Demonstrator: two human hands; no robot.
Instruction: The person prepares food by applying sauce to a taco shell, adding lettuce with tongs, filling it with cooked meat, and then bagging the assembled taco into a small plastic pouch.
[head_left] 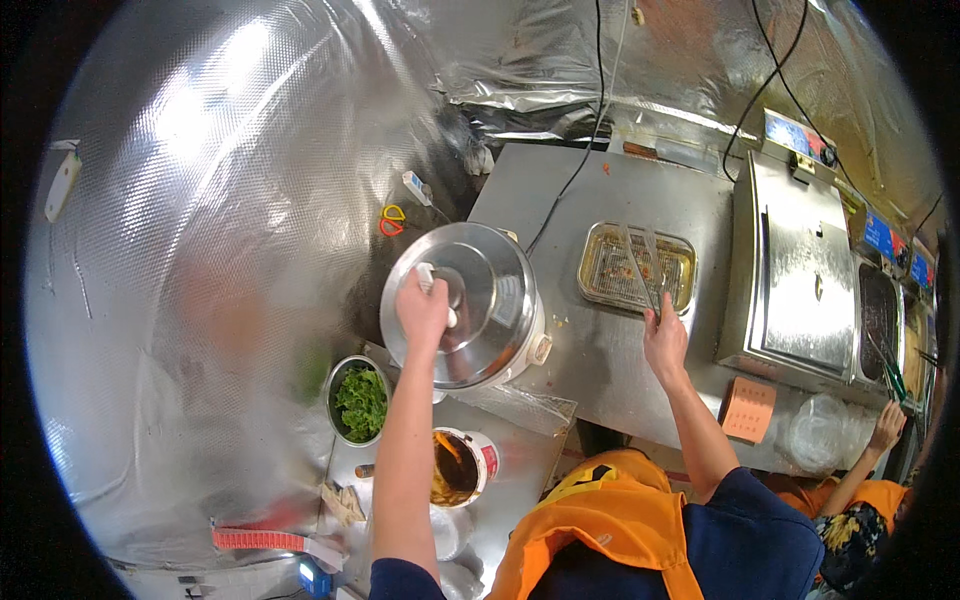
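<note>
My left hand (422,308) is closed around the white handle of a big round metal lid (495,295). Beneath the lid, the white body of a large cooker (520,362) shows at the lower right edge; I cannot tell whether the lid is seated or slightly raised. Over on the right, my right hand (665,342) grips metal tongs (636,262). Their arms reach over a rectangular metal tray (588,285) with a wire rack and small crumbs in it. Nothing can be seen between the tong tips.
A metal bowl (332,405) of green lettuce and a bucket of dark sauce (455,470) stand at lower left. To the right are a steel fryer (800,280), an orange card (748,410) and clear plastic tubs (822,432). A co-worker's hand (886,427) is at far right.
</note>
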